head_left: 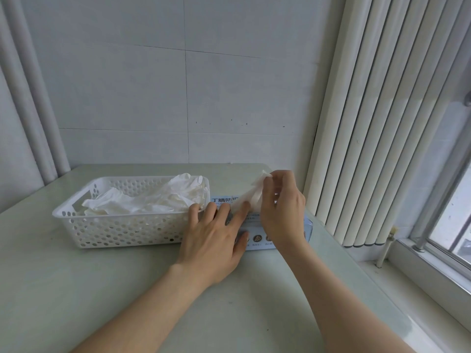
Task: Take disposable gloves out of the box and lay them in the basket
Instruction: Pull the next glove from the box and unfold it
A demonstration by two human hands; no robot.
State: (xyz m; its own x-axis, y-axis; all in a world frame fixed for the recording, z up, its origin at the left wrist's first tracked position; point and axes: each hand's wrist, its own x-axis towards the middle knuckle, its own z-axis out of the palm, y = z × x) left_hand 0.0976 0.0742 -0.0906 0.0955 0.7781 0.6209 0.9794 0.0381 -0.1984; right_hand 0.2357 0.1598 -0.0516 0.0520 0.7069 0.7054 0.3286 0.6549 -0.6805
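So, nearest the camera, a pale table (pixel 76 289) is seen, with both bare forearms stretched over it toward 12 o'clock. The left hand (pixel 216 233) is laid flat on top of the box (pixel 260 238), fingers straight and spread, pressing down on it. The box is parked at the table's 3 o'clock side, its blue front panel turned toward the camera. Just above it, a white glove (pixel 251 197) is pinched between the thumb and fingertips of the right hand (pixel 280 212) and is drawn up out of the box top, partly out and pointing to roughly 1 o'clock. At the box's 9 o'clock, touching it or as good as, a white perforated basket (pixel 122 230) is set, and loose gloves (pixel 153 200) are heaped in it, piled higher at its 3 o'clock end. Behind all that, a tiled wall (pixel 153 98) is seen at 12 o'clock and vertical blinds (pixel 382 123) at 3 o'clock.
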